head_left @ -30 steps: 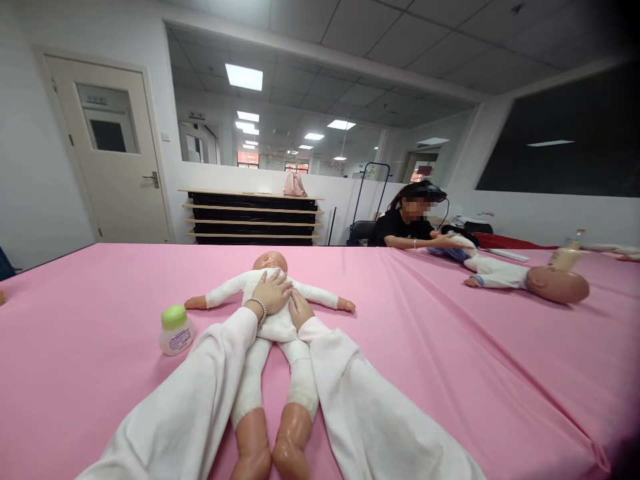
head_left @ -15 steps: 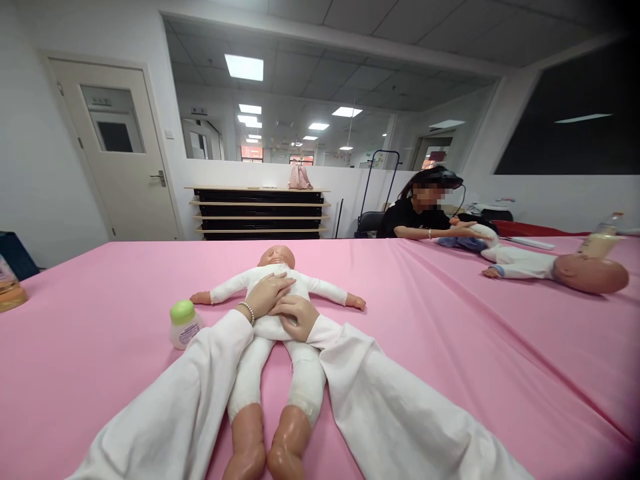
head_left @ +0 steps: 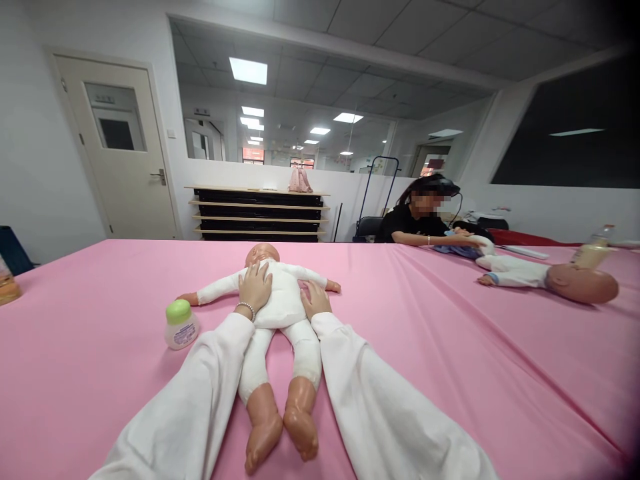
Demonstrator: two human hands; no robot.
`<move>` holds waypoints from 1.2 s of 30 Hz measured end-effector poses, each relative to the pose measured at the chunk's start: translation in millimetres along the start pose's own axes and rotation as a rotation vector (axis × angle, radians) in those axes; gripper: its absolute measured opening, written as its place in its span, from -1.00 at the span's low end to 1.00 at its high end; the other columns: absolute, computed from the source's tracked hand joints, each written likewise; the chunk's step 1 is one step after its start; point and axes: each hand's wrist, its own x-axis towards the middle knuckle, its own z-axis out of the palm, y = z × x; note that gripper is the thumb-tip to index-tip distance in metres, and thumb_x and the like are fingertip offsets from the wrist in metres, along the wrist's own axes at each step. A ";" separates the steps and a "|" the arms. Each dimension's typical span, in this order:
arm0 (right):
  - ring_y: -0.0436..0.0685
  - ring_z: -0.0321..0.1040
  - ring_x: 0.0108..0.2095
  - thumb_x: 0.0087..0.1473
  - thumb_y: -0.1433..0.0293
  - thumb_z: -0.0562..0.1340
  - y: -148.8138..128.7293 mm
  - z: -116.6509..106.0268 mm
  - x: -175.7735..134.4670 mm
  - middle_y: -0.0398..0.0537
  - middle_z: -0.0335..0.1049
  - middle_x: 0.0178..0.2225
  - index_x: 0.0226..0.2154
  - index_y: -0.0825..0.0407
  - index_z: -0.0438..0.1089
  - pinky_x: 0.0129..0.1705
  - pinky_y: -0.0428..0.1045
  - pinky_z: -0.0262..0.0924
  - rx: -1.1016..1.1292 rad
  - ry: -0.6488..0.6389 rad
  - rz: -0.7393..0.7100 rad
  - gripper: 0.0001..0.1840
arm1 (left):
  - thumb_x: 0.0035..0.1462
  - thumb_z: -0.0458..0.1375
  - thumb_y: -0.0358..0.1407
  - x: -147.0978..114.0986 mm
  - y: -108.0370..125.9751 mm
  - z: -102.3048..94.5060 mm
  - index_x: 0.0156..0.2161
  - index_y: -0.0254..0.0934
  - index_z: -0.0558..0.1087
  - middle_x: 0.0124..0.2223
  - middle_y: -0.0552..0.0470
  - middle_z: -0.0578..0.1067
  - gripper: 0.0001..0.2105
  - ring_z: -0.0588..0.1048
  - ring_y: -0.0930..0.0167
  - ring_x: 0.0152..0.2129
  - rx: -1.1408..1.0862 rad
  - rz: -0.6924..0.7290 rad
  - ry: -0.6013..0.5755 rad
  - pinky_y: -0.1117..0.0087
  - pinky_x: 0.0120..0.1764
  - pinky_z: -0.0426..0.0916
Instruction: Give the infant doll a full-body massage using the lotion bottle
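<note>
A baby doll (head_left: 283, 293) with a white cloth body lies on its back on the pink-covered table (head_left: 410, 347), head at the far end and feet toward me. My left hand (head_left: 255, 288) rests on the left side of its chest, fingers stretched out. On the other side, my right hand (head_left: 315, 299) touches the doll's flank below its arm, fingers extended and partly hidden along its edge. A small white bottle with a green cap (head_left: 181, 325) stands left of my left forearm.
Across the table at right, a person in black (head_left: 413, 220) handles another doll's clothing. A second baby doll (head_left: 580, 283) lies there beside a bottle of pale liquid (head_left: 593, 248). A partly cut-off bottle (head_left: 7, 283) stands at the left edge.
My hands have moved apart from the middle of the doll's belly to its two sides. The doll's head and torso have shifted slightly left, and its feet to the right.
</note>
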 end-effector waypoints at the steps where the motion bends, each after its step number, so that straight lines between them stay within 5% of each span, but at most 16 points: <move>1: 0.08 -0.07 0.17 0.10 0.30 -0.05 -1.6 -1.7 1.2 -0.07 0.01 0.15 0.04 0.04 0.20 0.23 0.08 -0.19 0.004 0.037 -0.036 -0.54 | 0.16 -0.21 -0.14 -1.3 0.1 -0.7 0.14 -0.10 0.14 0.21 0.06 0.04 -0.56 0.00 0.29 0.17 0.007 0.012 -0.003 -0.01 0.17 -0.10; 5: 0.05 -0.08 0.18 0.08 0.32 -0.04 -16.2 -10.5 12.2 -0.11 -0.05 0.18 0.07 0.05 0.17 0.24 0.04 -0.18 0.064 0.052 -0.175 -0.52 | 0.10 -0.10 -0.15 -6.5 3.6 -7.0 -0.02 -0.12 0.34 0.06 0.03 0.28 -0.63 0.23 0.32 0.02 0.063 0.106 -0.001 0.13 0.11 0.07; 10: 0.05 -0.31 0.26 0.13 0.20 -0.10 -33.2 -9.6 29.5 -0.14 -0.32 0.24 0.19 0.00 -0.07 0.26 0.17 -0.34 0.079 -0.072 -0.136 -0.42 | 0.12 -0.13 -0.11 -5.3 5.5 -13.7 -0.24 -0.24 0.45 -0.22 -0.02 0.43 -0.64 0.36 0.40 -0.20 0.055 0.157 0.004 0.36 -0.08 0.23; 14: 0.04 -0.33 0.26 0.15 0.17 -0.15 -32.3 1.5 31.2 -0.18 -0.30 0.24 0.20 -0.07 -0.14 0.25 0.23 -0.43 0.063 -0.283 -0.109 -0.43 | 0.12 -0.12 -0.18 -1.9 -1.9 -9.9 -0.26 -0.23 0.41 -0.22 0.04 0.44 -0.71 0.38 0.45 -0.24 -0.047 0.138 -0.004 0.40 -0.13 0.26; 17: 0.05 -0.34 0.26 0.16 0.15 -0.18 -28.2 6.1 29.0 -0.19 -0.27 0.23 0.20 -0.09 -0.14 0.26 0.20 -0.43 0.063 -0.326 -0.048 -0.43 | 0.11 -0.11 -0.24 -2.1 -7.3 -3.0 -0.15 -0.27 0.36 -0.12 0.01 0.41 -0.72 0.35 0.44 -0.16 -0.108 0.113 0.027 0.38 -0.06 0.24; 23: 0.11 -0.37 0.26 0.16 0.15 -0.22 -21.5 10.3 26.5 -0.13 -0.26 0.23 0.20 0.00 -0.11 0.25 0.23 -0.48 0.029 -0.274 0.132 -0.40 | 0.15 -0.16 -0.20 -9.2 -8.7 3.0 -0.01 -0.13 0.28 0.08 0.07 0.27 -0.66 0.11 0.34 0.12 -0.078 0.065 0.048 0.09 0.16 -0.03; 28: 0.11 -0.43 0.27 0.14 0.16 -0.23 -17.2 14.1 23.2 -0.08 -0.32 0.24 0.19 0.04 -0.09 0.24 0.28 -0.55 -0.003 -0.199 0.248 -0.39 | 0.15 -0.18 -0.15 -12.8 -15.9 4.7 0.05 -0.11 0.23 0.15 0.05 0.16 -0.62 0.08 0.38 0.14 -0.099 0.023 0.038 0.13 0.19 -0.06; 31: 0.15 -0.42 0.27 0.12 0.15 -0.20 -14.3 16.8 21.2 -0.05 -0.34 0.24 0.16 0.02 -0.02 0.19 0.37 -0.59 0.006 -0.151 0.274 -0.40 | 0.12 -0.18 -0.02 -13.2 -27.3 9.0 0.12 -0.14 0.17 0.22 -0.03 0.01 -0.51 0.04 0.31 0.16 -0.096 -0.085 0.059 0.09 0.19 -0.07; 36: 0.26 -0.47 0.26 0.06 0.21 -0.08 -9.1 21.1 14.7 0.06 -0.42 0.25 0.07 0.05 0.16 0.08 0.46 -0.72 0.057 0.025 0.323 -0.46 | 0.10 -0.22 0.06 -18.1 -39.6 11.4 0.14 -0.26 0.16 0.19 -0.11 0.07 -0.40 -0.07 0.21 0.20 -0.078 -0.286 0.069 -0.05 0.17 -0.20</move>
